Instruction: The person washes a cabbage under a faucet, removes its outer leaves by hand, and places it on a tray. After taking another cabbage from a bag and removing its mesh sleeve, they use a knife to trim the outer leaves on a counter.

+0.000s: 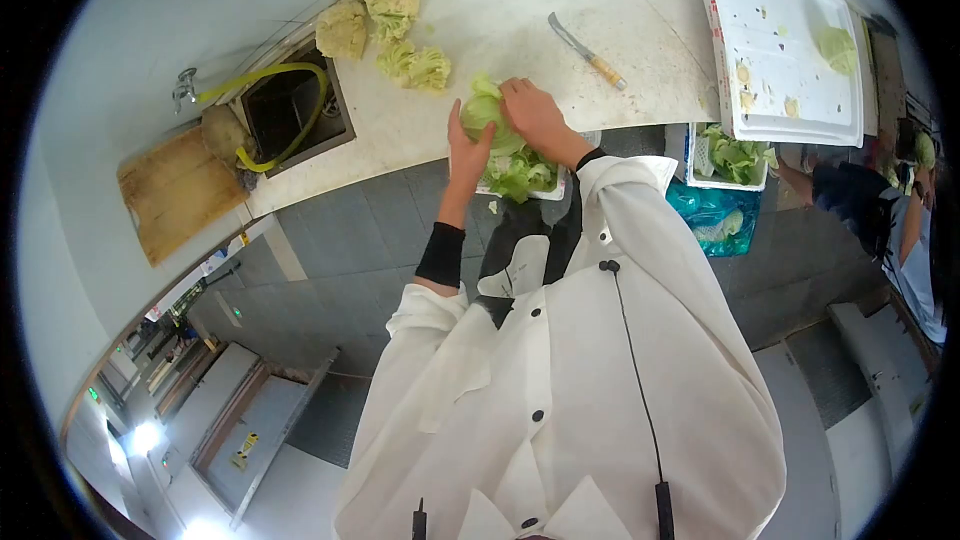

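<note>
A pale green cabbage (482, 112) is between my two hands at the counter's front edge. My left hand (468, 150) cups its near left side, thumb against the leaves. My right hand (533, 115) presses on its right side with the fingers bent over it. Just below, a white basket (550, 194) holds loose green leaves (520, 175). A curved knife (588, 52) with a light handle lies on the counter beyond my right hand, touched by neither hand. Several pale yellow cauliflower pieces (392, 8) rest to the far left of the cabbage.
A white foam tray (795, 90) at right holds a cabbage piece (838, 50) and scraps. Below it are another leaf-filled basket (735, 158) and a teal bag (715, 215). A sink (345, 125) with a yellow hose (322, 90) and a cutting board (180, 190) are left. Another person (905, 230) is far right.
</note>
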Tool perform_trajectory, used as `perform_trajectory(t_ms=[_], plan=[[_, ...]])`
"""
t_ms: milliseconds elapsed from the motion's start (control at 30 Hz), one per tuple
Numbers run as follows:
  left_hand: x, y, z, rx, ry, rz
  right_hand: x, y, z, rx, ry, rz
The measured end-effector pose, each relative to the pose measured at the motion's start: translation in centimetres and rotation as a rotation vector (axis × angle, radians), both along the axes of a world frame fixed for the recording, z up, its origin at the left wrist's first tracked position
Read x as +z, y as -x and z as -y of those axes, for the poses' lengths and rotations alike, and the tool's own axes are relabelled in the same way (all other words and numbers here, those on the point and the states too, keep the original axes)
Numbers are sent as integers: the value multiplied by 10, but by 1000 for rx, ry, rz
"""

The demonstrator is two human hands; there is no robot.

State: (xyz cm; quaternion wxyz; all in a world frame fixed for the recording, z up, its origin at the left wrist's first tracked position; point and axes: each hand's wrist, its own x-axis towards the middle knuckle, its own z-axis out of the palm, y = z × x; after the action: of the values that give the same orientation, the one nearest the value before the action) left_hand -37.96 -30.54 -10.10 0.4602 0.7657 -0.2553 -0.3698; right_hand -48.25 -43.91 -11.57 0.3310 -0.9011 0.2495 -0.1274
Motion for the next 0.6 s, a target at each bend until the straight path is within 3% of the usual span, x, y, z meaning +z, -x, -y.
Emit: perform_trajectory(t_ms=[100, 167, 233, 300, 433, 500, 600], plan=[[-9, 8, 7, 50, -83, 66, 1, 7, 17, -92, -22, -98], [-11, 21, 12, 58, -113, 106, 4, 10, 28, -307, -341, -296], [-7, 36, 23, 69, -279, 425, -10, 16, 23, -313, -380, -223], [-8, 38, 27, 83, -272, 423, -20, 18, 13, -387, -412, 70], [-9, 29, 18, -5, -235, 448, -23, 11, 2, -327, -374, 51], [-8, 19, 14, -36, -212, 413, -24, 8, 12, -270, -692, 11], [-7, 14, 18, -51, -200, 360, -26, 9, 31, -115, -703, -173]])
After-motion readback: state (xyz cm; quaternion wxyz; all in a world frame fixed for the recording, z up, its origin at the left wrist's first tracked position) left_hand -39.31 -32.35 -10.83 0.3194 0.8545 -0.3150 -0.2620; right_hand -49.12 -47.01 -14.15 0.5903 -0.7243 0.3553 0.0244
